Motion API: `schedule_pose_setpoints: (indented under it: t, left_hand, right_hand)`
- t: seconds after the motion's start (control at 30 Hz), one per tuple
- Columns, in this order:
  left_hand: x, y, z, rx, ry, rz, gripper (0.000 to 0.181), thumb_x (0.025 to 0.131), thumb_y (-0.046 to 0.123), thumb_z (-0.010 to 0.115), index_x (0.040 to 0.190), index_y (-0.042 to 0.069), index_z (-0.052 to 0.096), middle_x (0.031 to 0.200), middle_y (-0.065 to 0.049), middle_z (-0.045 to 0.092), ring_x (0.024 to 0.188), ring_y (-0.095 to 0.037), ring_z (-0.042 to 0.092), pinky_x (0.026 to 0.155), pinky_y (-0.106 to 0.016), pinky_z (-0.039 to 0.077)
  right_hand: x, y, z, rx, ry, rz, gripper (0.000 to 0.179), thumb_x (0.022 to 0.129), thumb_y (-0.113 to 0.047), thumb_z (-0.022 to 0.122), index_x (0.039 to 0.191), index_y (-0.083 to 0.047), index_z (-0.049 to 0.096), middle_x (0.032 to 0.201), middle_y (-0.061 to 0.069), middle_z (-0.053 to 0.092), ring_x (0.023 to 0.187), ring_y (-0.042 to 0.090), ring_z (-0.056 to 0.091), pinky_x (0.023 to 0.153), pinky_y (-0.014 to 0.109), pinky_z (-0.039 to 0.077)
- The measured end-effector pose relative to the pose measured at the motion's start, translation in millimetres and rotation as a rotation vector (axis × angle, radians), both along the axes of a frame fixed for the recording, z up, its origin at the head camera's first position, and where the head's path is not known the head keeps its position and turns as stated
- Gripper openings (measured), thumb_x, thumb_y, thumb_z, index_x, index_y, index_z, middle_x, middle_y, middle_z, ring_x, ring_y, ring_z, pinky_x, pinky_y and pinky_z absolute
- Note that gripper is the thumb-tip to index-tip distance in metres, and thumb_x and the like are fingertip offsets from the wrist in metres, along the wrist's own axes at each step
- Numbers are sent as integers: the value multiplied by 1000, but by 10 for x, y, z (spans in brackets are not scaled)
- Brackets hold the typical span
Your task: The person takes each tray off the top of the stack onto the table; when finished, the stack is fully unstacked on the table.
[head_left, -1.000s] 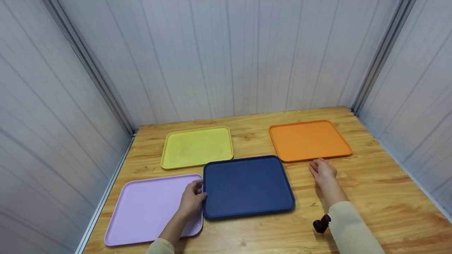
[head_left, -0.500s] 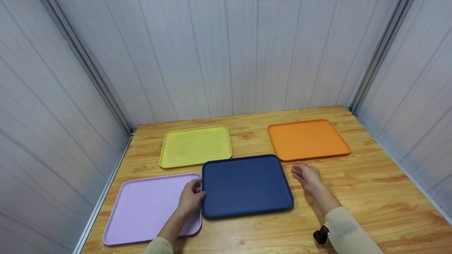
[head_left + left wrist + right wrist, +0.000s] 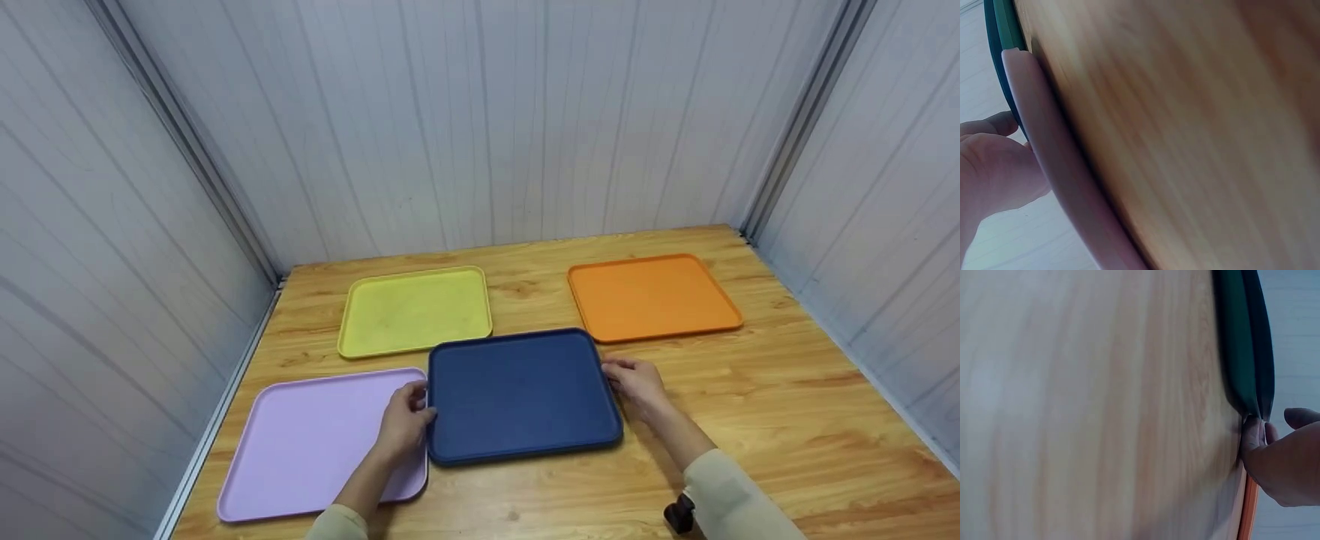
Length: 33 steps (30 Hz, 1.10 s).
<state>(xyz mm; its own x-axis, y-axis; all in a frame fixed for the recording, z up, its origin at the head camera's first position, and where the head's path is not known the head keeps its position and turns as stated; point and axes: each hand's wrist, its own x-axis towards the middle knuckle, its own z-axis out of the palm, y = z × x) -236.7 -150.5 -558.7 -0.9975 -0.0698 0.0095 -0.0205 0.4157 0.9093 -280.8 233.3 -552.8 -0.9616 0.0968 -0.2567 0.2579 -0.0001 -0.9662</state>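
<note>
A dark blue tray (image 3: 525, 397) lies in the middle of the table in the head view. The wrist views show a green tray (image 3: 1237, 343) directly beneath it. My left hand (image 3: 403, 426) reaches over a lilac tray (image 3: 315, 442) and holds the blue tray's left edge, fingers bent and thumb at the rim. At the opposite edge, my right hand (image 3: 637, 386) touches the stacked rims with its fingertips. In the right wrist view its thumb (image 3: 1300, 417) stands apart from the rim.
Behind the blue tray, a yellow tray (image 3: 416, 311) lies at the left and an orange tray (image 3: 652, 298) at the right. All lie on a wood-grain table (image 3: 787, 420). Pale panel walls (image 3: 480, 127) enclose its back and sides.
My right hand has moved left, from near the front edge of the orange tray to the blue tray's right edge. My left hand keeps its place, and the trays have not visibly moved.
</note>
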Motion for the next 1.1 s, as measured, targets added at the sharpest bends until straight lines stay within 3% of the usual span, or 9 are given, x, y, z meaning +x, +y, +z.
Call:
schedule_pose_setpoints:
  t: [0.17, 0.47, 0.7, 0.93, 1.1]
  left_hand:
    - [8, 1, 5, 5, 6, -3, 48, 85, -10, 65, 131, -13, 54, 117, -23, 57, 104, -33, 54, 92, -47, 47]
    - [14, 0, 6, 1, 22, 1, 47, 85, -8, 65, 131, -13, 55, 117, -25, 56, 106, -35, 54, 93, -49, 47]
    - [33, 5, 16, 0, 74, 1, 47, 83, -8, 64, 128, -16, 55, 112, -24, 57, 100, -32, 54, 90, -45, 48]
    - [-3, 6, -10, -28, 10, 4, 49, 86, -4, 68, 133, -12, 55, 116, -22, 56, 103, -32, 53, 93, -47, 45]
    - [-13, 13, -13, -63, 14, 17, 41, 93, 1, 66, 131, -11, 58, 113, -20, 58, 100, -30, 54, 89, -44, 46]
  right_hand:
    - [39, -14, -11, 129, 60, 30, 41, 89, 4, 71, 126, 15, 60, 113, 24, 65, 93, 19, 64, 76, 27, 56]
    - [57, -19, -13, 348, 101, 40, 33, 80, 10, 74, 112, 13, 67, 96, 18, 66, 88, 25, 63, 68, 26, 53]
    - [47, 1, -22, 381, 92, 17, 28, 81, 8, 75, 109, 10, 71, 94, 15, 70, 85, 22, 65, 67, 26, 54]
    - [63, 34, 2, 361, 73, 13, 28, 84, 5, 74, 111, 11, 70, 96, 17, 70, 85, 23, 67, 68, 28, 55]
    - [72, 69, 19, 319, 46, 11, 30, 87, 4, 71, 116, 12, 68, 97, 17, 68, 86, 23, 66, 69, 28, 55]
